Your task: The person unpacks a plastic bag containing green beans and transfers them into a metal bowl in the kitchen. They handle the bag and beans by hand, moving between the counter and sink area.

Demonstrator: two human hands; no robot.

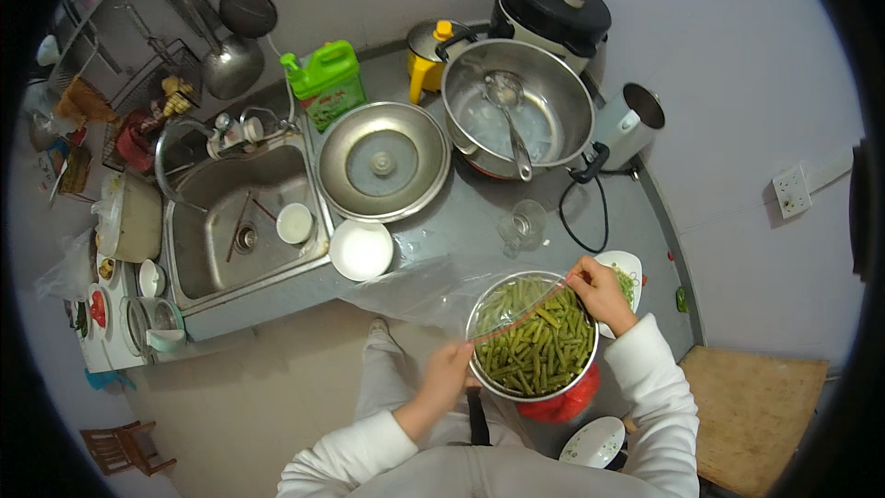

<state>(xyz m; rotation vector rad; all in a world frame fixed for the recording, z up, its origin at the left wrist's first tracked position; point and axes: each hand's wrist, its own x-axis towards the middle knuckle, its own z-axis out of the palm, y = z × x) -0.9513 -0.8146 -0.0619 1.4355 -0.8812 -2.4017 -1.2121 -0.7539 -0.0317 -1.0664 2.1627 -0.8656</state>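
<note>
A metal bowl full of cut green beans (546,353) stands before me near the counter's front edge. Over its far part stretches a clear plastic bag (422,290) with a reddish edge strip. My left hand (446,373) grips one end of that strip at the bowl's left rim. The other end is pinched by my right hand (600,290) above the bowl's right rim. A red plastic bag (563,398) shows under the bowl's near side. Partly behind my right hand sits a white plate with chopped greens (626,263).
Beyond the bowl are a glass cup (523,223), a large steel pot with a ladle (553,124), and a kettle (626,128). A steel lid (384,204), white dish (361,250) and sink (242,283) lie left. A patterned bowl (594,441) sits near my right forearm.
</note>
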